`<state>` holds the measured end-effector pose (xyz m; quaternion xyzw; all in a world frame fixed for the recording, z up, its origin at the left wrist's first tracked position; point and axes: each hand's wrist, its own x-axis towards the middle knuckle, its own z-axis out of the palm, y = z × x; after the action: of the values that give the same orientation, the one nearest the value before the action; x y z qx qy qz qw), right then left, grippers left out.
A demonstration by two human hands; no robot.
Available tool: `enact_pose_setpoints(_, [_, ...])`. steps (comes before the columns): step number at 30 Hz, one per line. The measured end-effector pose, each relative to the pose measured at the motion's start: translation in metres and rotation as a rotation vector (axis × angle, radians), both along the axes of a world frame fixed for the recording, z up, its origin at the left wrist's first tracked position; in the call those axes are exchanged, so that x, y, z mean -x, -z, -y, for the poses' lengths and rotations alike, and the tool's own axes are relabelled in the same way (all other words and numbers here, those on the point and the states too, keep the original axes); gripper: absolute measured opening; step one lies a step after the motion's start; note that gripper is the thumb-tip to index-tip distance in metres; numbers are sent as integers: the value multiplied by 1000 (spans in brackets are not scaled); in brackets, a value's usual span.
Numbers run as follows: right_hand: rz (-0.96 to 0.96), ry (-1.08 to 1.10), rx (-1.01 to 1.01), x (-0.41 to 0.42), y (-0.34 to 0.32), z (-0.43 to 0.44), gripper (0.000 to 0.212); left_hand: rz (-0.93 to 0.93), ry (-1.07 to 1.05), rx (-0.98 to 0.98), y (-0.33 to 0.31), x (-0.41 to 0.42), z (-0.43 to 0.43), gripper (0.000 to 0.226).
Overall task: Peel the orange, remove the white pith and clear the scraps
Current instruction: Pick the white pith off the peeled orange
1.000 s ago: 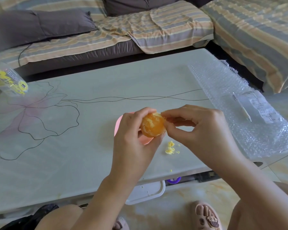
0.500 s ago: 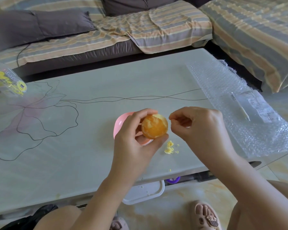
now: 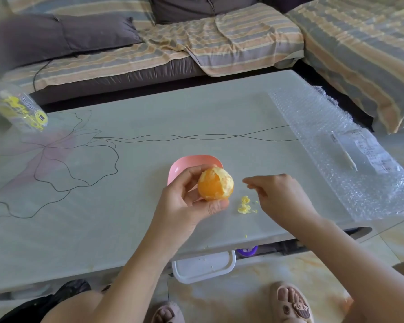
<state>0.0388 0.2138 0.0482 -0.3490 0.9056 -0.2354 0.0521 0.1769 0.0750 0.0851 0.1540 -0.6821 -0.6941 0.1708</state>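
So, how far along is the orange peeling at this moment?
Done: the orange looks stripped of its outer peel. In hand: the left hand grips it, with pale pith showing on its right side, and the right hand is just right of the scraps lying on the table. Left: the remaining pith, then clearing those scraps.

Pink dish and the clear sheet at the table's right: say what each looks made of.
Pink dish: probably plastic, with a smooth satin finish, even colour and a thin moulded rim. Clear sheet: bubble wrap, a thin translucent plastic film with rows of small air pockets that glint across it.
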Motion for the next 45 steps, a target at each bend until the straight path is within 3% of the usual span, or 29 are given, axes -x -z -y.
enact_pose_setpoints(5, [-41,8,86,3,-5,0,6,8,-1,-21,4,0,0,49])
enact_pose_setpoints(12, [-82,-47,174,5,-3,1,30,15,6,-69,10,4,0,51])
enact_pose_setpoints(16, [-91,-82,212,5,-7,-2,14,42,-24,-82,14,7,-1,52])
enact_pose_setpoints(19, [-107,-64,270,6,-15,-7,6,85,-20,17,16,8,-2,48])
enact_pose_setpoints(24, [-156,-179,459,-1,-27,-11,15,129,-48,263,18,10,-5,47])
enact_pose_setpoints(29, [-237,-300,489,-11,-32,-13,19,107,-89,495,22,11,-10,47])
enact_pose_setpoints(35, [-184,-329,491,-13,-32,-15,15,77,-127,585,22,11,-12,51])
enact_pose_setpoints(45, [-384,-274,480,-23,-26,-6,20,5,-154,739,22,12,-16,44])
